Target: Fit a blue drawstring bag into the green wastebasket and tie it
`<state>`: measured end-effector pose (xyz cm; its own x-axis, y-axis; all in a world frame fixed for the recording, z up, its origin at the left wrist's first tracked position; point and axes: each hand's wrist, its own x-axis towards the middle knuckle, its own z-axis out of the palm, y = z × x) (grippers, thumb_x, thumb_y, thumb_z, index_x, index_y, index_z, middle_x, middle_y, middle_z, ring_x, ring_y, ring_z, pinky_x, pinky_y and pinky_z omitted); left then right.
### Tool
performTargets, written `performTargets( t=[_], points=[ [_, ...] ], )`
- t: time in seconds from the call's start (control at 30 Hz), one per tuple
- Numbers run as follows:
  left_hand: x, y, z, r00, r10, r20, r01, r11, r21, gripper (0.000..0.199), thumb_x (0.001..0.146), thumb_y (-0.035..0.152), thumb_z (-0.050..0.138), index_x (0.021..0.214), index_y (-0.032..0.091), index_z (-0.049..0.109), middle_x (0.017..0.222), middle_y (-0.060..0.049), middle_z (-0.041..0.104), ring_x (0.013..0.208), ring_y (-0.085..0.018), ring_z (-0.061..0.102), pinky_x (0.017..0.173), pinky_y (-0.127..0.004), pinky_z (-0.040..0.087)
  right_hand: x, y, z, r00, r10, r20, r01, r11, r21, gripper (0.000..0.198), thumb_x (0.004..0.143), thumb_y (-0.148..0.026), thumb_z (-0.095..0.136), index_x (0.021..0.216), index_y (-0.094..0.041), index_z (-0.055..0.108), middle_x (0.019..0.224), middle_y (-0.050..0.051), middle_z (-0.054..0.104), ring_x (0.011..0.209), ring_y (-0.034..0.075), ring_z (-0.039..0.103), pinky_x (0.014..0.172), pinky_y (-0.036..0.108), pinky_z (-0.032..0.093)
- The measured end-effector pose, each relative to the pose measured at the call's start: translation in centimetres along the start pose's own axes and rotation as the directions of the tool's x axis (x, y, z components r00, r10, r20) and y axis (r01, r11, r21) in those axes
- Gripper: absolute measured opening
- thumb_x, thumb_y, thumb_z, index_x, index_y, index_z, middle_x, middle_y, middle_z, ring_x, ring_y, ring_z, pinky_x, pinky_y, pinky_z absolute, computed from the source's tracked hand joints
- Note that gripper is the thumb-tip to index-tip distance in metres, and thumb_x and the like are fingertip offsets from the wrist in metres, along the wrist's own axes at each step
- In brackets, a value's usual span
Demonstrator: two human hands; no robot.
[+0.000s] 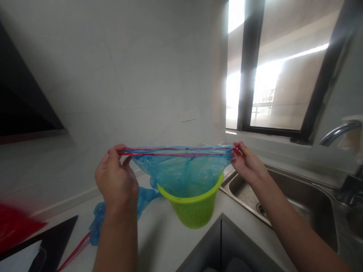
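Note:
A translucent blue drawstring trash bag (181,166) is stretched wide between my two hands, its red drawstrings pulled taut along the top edge. My left hand (116,173) pinches the bag's left corner and the red string. At the opposite corner, my right hand (248,162) grips the bag and string between closed fingers. The lower part of the bag hangs into a lime-green plastic basket (194,211) with perforated sides, which stands upright on the counter. Behind my left forearm lies another crumpled blue bag (99,217) with red strings, partly hidden.
To the right is a stainless steel sink (300,189) with a chrome faucet (340,132). A red item (17,226), blurred, shows at the left edge above a black cooktop (64,230). A dark range hood (22,94) juts out at upper left. The pale counter (159,241) has a dark grey opening in front.

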<state>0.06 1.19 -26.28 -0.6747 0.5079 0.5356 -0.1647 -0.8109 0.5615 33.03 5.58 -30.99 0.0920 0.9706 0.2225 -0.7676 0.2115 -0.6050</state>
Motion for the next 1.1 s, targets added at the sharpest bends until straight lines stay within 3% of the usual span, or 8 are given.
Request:
performTargets(
  t=[0.2,0.33,0.47,0.6,0.7,0.8,0.93,1.1],
  points=[
    [-0.7,0.2,1.2,0.998,-0.041,0.037,0.047,0.985,-0.165,0.035,0.101,0.015,0.04,0.076,0.018,0.064,0.086,-0.003,0.068,0.091,-0.016,0.066,0.098,-0.03,0.051,0.2,-0.4,-0.1,0.995,0.038,-0.088,-0.017,0.973,0.232,0.011,0.086,-0.013,0.076,0.083,-0.018,0.067,0.071,-0.005,0.07,0.06,0.005,0.067,0.065,0.015,0.062],
    [-1.7,0.2,1.6,0.996,-0.067,0.062,0.077,0.98,-0.181,0.019,0.1,0.018,0.047,0.088,0.018,0.062,0.078,-0.001,0.06,0.074,-0.012,0.063,0.083,-0.024,0.053,0.0,-0.2,0.4,0.997,0.028,-0.07,-0.013,0.978,0.209,0.013,0.086,-0.012,0.076,0.08,-0.017,0.066,0.063,-0.008,0.068,0.043,0.0,0.053,0.046,0.004,0.05],
    [-3.1,1.3,1.5,0.944,-0.094,0.315,0.115,0.992,-0.048,0.025,0.093,0.026,0.06,0.116,0.03,0.052,0.085,0.0,0.063,0.067,-0.016,0.062,0.068,-0.026,0.052,-0.7,0.4,2.0,0.999,-0.035,0.003,0.035,0.988,0.153,0.01,0.089,-0.023,0.074,0.083,-0.017,0.069,0.086,-0.001,0.078,0.041,-0.001,0.049,0.043,0.007,0.049],
    [-3.7,1.8,1.4,0.906,-0.106,0.41,0.085,0.994,0.071,0.03,0.097,0.039,0.056,0.124,0.028,0.049,0.085,-0.003,0.065,0.05,-0.013,0.051,0.055,-0.025,0.045,-0.9,1.6,3.5,0.983,-0.085,0.16,0.092,0.995,-0.037,0.015,0.081,-0.023,0.08,0.093,-0.017,0.074,0.121,0.009,0.074,0.086,0.012,0.073,0.07,0.02,0.061],
    [-3.8,0.8,1.5,0.897,-0.068,0.437,0.002,0.989,0.148,0.027,0.102,0.046,0.047,0.112,0.023,0.056,0.073,-0.001,0.06,0.043,-0.009,0.038,0.046,-0.023,0.033,-0.4,2.6,4.1,0.972,-0.153,0.178,0.205,0.922,-0.33,0.024,0.082,-0.032,0.081,0.1,-0.017,0.078,0.102,0.009,0.077,0.089,0.015,0.071,0.07,0.021,0.057],
    [-4.1,-0.6,1.8,0.869,-0.06,0.49,-0.088,0.958,0.273,0.032,0.104,0.047,0.042,0.1,0.02,0.059,0.064,0.001,0.053,0.047,-0.01,0.037,0.047,-0.022,0.027,0.2,3.4,4.8,0.91,-0.331,0.25,0.415,0.726,-0.548,0.022,0.085,-0.039,0.078,0.092,-0.019,0.08,0.091,0.005,0.074,0.082,0.013,0.066,0.073,0.023,0.053],
    [-4.7,-1.3,2.8,0.724,-0.17,0.669,-0.163,0.899,0.406,0.026,0.105,0.043,0.044,0.103,0.021,0.059,0.065,0.002,0.051,0.054,-0.012,0.042,0.054,-0.024,0.033,-0.1,4.4,6.2,0.868,-0.343,0.358,0.495,0.655,-0.571,0.026,0.092,-0.044,0.069,0.094,-0.02,0.079,0.085,0.005,0.072,0.078,0.016,0.064,0.076,0.028,0.052],
    [-5.6,-0.3,4.1,0.407,-0.287,0.867,-0.373,0.814,0.445,0.028,0.106,0.035,0.043,0.086,0.02,0.058,0.077,-0.001,0.059,0.072,-0.015,0.053,0.069,-0.028,0.039,-1.6,6.0,7.1,0.89,-0.171,0.422,0.441,0.556,-0.704,0.028,0.096,-0.04,0.06,0.105,-0.02,0.078,0.067,0.001,0.064,0.07,0.018,0.061,0.074,0.031,0.05]
  ],
)
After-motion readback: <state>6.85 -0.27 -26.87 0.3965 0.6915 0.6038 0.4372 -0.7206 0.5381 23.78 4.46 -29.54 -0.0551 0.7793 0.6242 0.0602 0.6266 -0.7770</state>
